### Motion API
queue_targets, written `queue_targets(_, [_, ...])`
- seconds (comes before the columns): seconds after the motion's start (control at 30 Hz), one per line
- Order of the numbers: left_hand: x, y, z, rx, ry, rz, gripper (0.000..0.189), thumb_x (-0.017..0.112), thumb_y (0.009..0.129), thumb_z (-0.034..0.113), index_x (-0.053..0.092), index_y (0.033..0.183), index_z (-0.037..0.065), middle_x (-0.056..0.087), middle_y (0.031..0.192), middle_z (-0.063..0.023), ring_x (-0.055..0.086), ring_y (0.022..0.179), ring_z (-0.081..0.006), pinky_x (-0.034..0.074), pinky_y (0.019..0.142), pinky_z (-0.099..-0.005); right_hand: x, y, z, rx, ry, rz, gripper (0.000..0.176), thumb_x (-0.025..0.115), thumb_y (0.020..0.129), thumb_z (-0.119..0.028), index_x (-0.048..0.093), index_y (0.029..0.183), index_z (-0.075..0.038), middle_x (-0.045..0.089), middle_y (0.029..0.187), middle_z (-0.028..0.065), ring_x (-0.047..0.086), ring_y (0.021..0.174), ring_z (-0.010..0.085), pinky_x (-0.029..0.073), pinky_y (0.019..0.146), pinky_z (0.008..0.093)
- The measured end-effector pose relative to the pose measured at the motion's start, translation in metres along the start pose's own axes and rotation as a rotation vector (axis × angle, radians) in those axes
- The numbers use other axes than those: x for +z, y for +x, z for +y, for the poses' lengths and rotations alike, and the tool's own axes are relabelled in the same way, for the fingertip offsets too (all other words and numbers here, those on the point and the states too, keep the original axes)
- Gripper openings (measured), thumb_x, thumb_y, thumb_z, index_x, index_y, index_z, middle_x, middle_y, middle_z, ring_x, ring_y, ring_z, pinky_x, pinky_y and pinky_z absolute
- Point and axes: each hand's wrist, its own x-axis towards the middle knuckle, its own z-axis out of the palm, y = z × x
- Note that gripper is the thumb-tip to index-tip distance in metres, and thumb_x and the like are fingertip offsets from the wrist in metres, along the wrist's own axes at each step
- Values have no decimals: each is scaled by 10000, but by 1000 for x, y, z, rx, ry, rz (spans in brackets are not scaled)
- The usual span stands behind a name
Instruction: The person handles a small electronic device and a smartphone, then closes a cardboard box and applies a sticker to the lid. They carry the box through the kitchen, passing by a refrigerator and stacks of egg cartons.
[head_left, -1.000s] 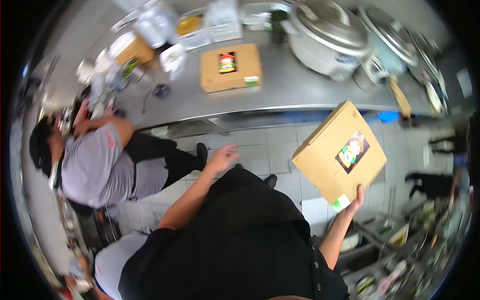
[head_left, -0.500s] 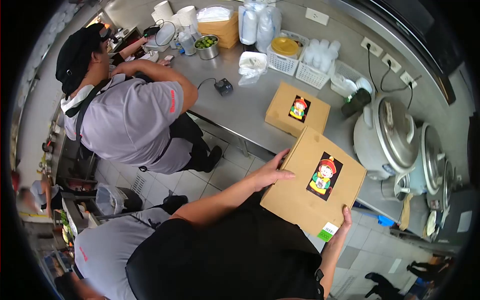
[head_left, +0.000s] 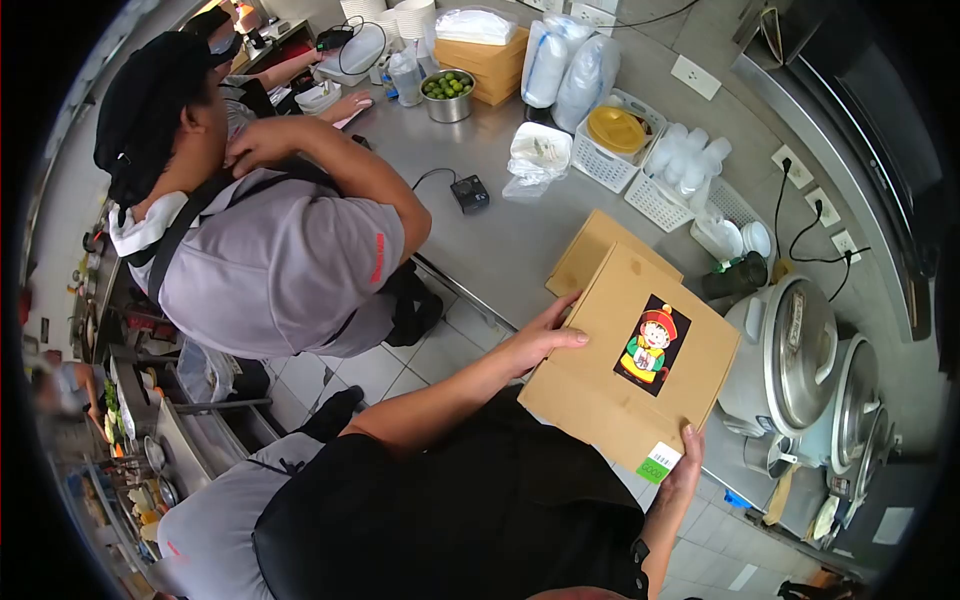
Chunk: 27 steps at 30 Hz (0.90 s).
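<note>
Between my two hands is a closed brown cardboard box (head_left: 600, 385) with a cartoon-figure sticker on its lid and a green-and-white label at the near right corner. My left hand (head_left: 548, 338) grips its left edge, thumb on top. At the lower right corner, my right hand (head_left: 687, 462) holds the side near the label, its fingers partly hidden beneath. Behind it, a second cardboard box (head_left: 590, 250) sits on the steel counter (head_left: 500, 240), partly covered by the one I hold.
A co-worker in a grey shirt (head_left: 270, 260) stands at the counter to the left. Along the wall are a metal pot of green limes (head_left: 447, 108), white baskets (head_left: 605, 165) and plastic cups. Large rice cookers (head_left: 790, 350) stand at right. A small black device (head_left: 469, 194) lies on the counter.
My view has shifted, so the counter items appear further right and lower. The held box now overlaps the second box more, hiding its sticker. Both hands keep their hold.
</note>
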Motion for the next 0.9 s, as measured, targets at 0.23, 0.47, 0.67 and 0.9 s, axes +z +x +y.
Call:
queue_targets(0.23, [-4, -11, -2, 69, 2, 106, 1003, 736, 889, 280, 146, 1663, 40, 339, 1642, -185, 377, 1496, -303, 347, 1202, -441, 37, 17, -18, 97, 20, -32, 931, 740, 829, -312, 311, 1594, 1, 519, 1455, 206, 570, 1310, 327, 497, 1070, 401])
queue_targets(0.47, [11, -44, 7, 143, -28, 243, 893, 683, 950, 275, 191, 1660, 49, 357, 1645, -156, 383, 1499, -267, 358, 1201, -411, 62, 31, -27, 102, 12, -159, 941, 754, 798, -341, 345, 1575, -3, 521, 1451, 196, 555, 1318, 323, 463, 1090, 404])
queue_targets(0.67, [26, -61, 3, 225, -117, 323, 806, 578, 1060, 414, 181, 1659, 47, 378, 1629, -145, 420, 1475, -262, 382, 1196, -396, 48, 49, -15, 103, 87, -256, 909, 735, 803, -292, 353, 1574, -1, 518, 1463, 197, 544, 1334, 326, 446, 1106, 403])
queue_targets(0.9, [4, -60, -7, 244, -70, 287, 809, 563, 1069, 417, 163, 1662, 38, 347, 1649, -146, 371, 1500, -244, 344, 1210, -385, 59, 62, -8, 102, 87, -249, 922, 735, 813, -299, 330, 1585, 3, 524, 1455, 207, 564, 1310, 324, 472, 1081, 396])
